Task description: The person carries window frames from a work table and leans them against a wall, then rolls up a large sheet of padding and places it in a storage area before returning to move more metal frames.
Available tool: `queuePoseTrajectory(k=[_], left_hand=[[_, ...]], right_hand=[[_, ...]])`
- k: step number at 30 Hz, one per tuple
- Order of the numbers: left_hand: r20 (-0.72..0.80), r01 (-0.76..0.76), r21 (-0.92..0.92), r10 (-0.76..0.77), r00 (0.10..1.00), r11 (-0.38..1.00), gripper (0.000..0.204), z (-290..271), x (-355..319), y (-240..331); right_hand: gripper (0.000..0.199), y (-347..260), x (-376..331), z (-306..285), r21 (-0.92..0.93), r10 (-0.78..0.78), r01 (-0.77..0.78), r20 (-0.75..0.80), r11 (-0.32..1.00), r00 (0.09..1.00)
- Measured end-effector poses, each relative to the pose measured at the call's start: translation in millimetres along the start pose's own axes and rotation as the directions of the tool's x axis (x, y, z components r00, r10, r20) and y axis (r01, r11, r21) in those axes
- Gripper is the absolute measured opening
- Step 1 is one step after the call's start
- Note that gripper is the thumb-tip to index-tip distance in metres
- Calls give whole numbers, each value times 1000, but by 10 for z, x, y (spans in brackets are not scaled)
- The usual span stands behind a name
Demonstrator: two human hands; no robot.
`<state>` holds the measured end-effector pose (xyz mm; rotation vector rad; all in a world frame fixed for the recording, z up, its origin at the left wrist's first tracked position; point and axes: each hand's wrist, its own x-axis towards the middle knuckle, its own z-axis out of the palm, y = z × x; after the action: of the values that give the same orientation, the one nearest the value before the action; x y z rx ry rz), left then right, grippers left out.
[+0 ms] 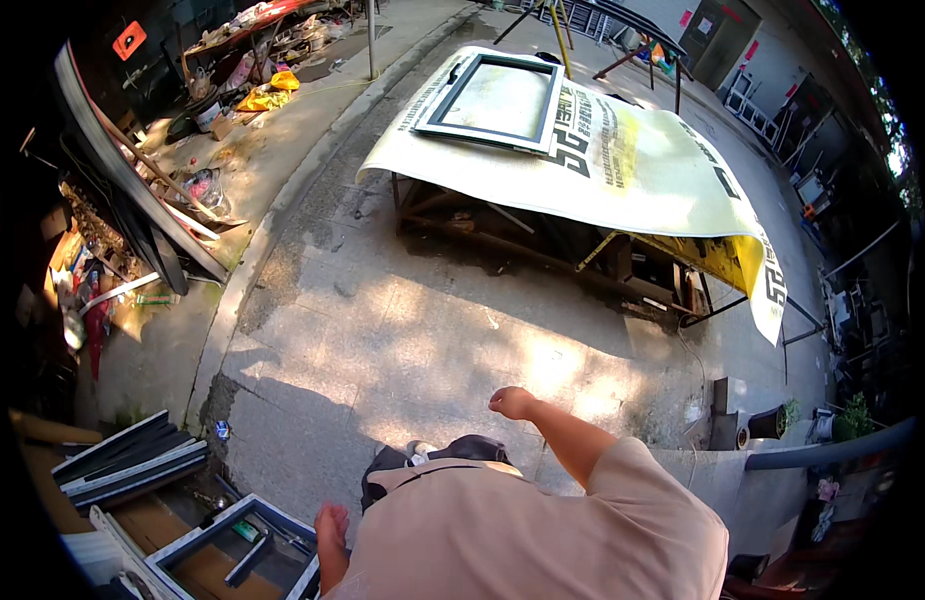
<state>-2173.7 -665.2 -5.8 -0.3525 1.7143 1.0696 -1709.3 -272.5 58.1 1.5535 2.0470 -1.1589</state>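
Hands [512, 402] [330, 522] hang empty beside upright window frame [232, 545].

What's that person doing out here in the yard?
The person is standing on the paved yard, both hands empty. The left hand hangs low beside a grey window frame lying on the ground. The right hand is a loose fist held out in front. Ahead, another framed window lies on a table covered by a yellow and white banner.

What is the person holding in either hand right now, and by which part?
Nothing. The right hand is a loose fist in the air above the pavement; the left hand hangs bare over the grey metal window frame.
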Motion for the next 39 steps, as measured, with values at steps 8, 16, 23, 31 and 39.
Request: queuePoseTrajectory(k=[8, 16, 23, 31, 39], left_hand=[[120, 68, 404, -126, 985, 912, 34, 591, 999, 1010], [289, -54, 639, -174, 941, 767, 39, 2840, 1974, 2508], [414, -291, 612, 16, 910, 736, 53, 5292, 1884, 4206], [568, -277, 602, -157, 808, 749, 58, 6981, 2189, 5001], [475, -308, 716, -113, 873, 626, 59, 8473, 2265, 5121]], right_hand=[[41, -357, 616, -721, 253, -55, 99, -175, 962, 983], [38, 662, 702, -1241, 369, 322, -230, -211, 900, 923], [36, 1831, 367, -713, 657, 809, -603, -20, 453, 587], [44, 2531, 1043, -841, 577, 641, -685, 329, 445, 694], [39, 2759, 2546, -3735, 582, 538, -294, -303, 758, 786]])
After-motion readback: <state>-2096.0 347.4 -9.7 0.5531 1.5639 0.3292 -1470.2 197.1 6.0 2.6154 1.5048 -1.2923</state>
